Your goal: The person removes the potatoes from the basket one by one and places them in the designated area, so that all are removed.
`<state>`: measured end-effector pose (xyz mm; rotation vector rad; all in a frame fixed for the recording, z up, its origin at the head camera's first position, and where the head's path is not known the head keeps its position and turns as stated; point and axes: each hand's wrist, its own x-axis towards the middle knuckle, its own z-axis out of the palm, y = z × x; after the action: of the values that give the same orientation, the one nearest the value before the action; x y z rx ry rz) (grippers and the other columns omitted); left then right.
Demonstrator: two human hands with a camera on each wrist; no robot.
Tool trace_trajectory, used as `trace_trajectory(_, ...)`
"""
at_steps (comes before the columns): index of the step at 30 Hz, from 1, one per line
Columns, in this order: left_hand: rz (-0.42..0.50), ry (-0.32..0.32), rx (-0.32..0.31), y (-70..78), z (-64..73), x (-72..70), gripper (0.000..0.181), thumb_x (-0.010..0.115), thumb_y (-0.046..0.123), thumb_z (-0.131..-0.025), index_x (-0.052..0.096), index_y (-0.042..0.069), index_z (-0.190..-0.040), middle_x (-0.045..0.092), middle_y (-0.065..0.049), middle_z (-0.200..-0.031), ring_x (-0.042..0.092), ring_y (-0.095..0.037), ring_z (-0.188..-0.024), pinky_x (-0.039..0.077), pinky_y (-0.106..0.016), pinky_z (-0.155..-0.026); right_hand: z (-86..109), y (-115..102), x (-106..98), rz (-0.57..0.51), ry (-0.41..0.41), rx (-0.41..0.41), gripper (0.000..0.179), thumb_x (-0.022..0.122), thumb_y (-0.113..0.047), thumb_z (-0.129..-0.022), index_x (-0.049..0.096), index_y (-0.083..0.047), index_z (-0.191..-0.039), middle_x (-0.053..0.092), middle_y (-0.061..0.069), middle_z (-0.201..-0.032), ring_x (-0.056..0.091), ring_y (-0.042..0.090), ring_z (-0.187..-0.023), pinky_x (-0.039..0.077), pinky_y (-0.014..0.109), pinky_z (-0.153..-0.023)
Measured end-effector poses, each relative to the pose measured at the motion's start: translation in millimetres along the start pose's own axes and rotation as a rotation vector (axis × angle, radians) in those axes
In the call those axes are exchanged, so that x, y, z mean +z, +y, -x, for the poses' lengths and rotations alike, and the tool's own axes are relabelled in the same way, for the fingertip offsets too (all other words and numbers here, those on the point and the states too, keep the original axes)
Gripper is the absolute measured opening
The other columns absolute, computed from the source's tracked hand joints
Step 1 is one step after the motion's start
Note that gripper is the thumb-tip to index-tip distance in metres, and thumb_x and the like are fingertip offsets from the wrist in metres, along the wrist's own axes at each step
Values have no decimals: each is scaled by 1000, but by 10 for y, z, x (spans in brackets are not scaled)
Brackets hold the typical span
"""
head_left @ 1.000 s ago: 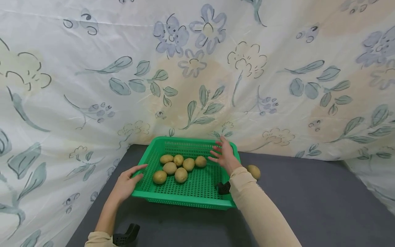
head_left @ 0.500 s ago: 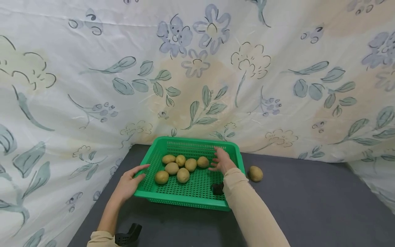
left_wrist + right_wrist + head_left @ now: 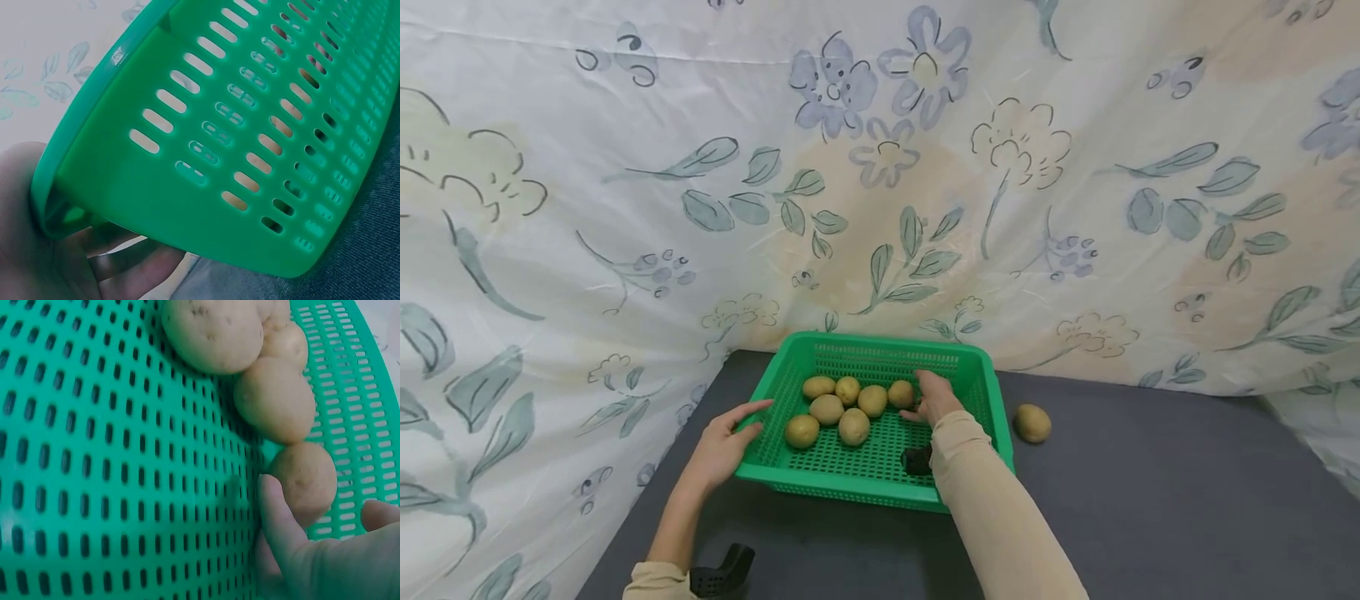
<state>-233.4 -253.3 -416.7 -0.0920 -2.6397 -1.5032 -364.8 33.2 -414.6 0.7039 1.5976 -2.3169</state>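
A green perforated plastic basket holds several potatoes, grouped in its left and middle part. My left hand holds the basket's left rim; in the left wrist view, fingers of it curl beneath the rim against the outer wall. Inside the basket, my right hand is at the rightmost potato. From the right wrist, the thumb tip overlaps the near side of that potato, while another finger stands apart on its far side. The right hand's remaining fingers are mostly hidden.
One more potato lies on the dark grey tabletop, just right of the basket. A flower-patterned cloth hangs behind the table and along its left side. Black wrist mounts show at both sleeves.
My right hand has moved from above the basket's right side down and left to the rightmost potato, its fingers drawing nearer to it. The left hand stays at the rim. The view has shifted slightly.
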Motion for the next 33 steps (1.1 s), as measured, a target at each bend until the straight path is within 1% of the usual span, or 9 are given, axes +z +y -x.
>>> trace_trajectory(3, 1, 2, 1, 16, -8, 5, 40, 46, 10, -100, 49, 9, -140, 34, -21, -148, 25, -40, -136, 28, -59, -103, -7, 16, 51, 9, 36, -20, 60, 51, -14, -99, 20, 1, -149, 19, 28, -149, 31, 44, -130, 43, 53, -94)
trace_trajectory(8, 12, -1, 4, 28, -14, 17, 40, 47, 10, -100, 49, 8, -140, 34, -20, -148, 26, -39, -136, 28, -59, -103, -15, 35, 129, 17, 117, -42, 63, 60, -5, -93, 24, 8, -144, 30, 31, -142, 35, 44, -128, 43, 54, -94)
trace_trajectory(14, 10, 3, -3, 41, -7, 25, 40, 47, 12, -100, 49, 9, -140, 34, -19, -148, 26, -39, -136, 28, -59, -103, -2, 51, 192, 61, 187, -74, 67, 65, 5, -86, 27, 12, -140, 35, 33, -138, 37, 45, -127, 43, 52, -95)
trace_trajectory(19, 19, 10, -15, 37, -3, 25, 40, 48, 13, -100, 50, 11, -140, 34, -18, -148, 29, -37, -135, 29, -57, -103, 7, 62, 206, 113, 217, -95, 64, 67, 5, -84, 33, 14, -137, 39, 34, -134, 42, 44, -123, 47, 48, -91)
trace_trajectory(23, 23, 10, -21, 29, 8, 25, 40, 48, 13, -101, 50, 11, -140, 34, -17, -149, 29, -37, -135, 29, -57, -103, 6, 86, 189, 146, 217, -109, 62, 69, 3, -83, 37, 13, -134, 42, 32, -131, 46, 42, -119, 49, 45, -88)
trace_trajectory(27, 33, 4, -22, 19, 14, 42, 40, 47, 13, -101, 49, 11, -140, 33, -17, -149, 26, -38, -137, 28, -57, -104, 17, 83, 150, 115, 202, -109, 63, 68, 5, -82, 35, 13, -135, 40, 31, -133, 44, 42, -121, 49, 46, -89)
trace_trajectory(30, 33, 4, -20, 16, 13, 40, 39, 47, 13, -101, 50, 11, -140, 33, -18, -149, 26, -38, -137, 28, -57, -104, 20, 60, 117, 78, 164, -97, 66, 67, 6, -83, 30, 11, -138, 37, 31, -135, 42, 42, -122, 48, 45, -90)
trace_trajectory(33, 32, 8, -14, 20, 9, 24, 39, 48, 12, -101, 50, 10, -140, 34, -18, -149, 28, -38, -136, 29, -57, -103, 22, 21, 95, 52, 101, -85, 70, 66, 5, -84, 25, 8, -141, 35, 29, -137, 42, 41, -123, 48, 42, -90)
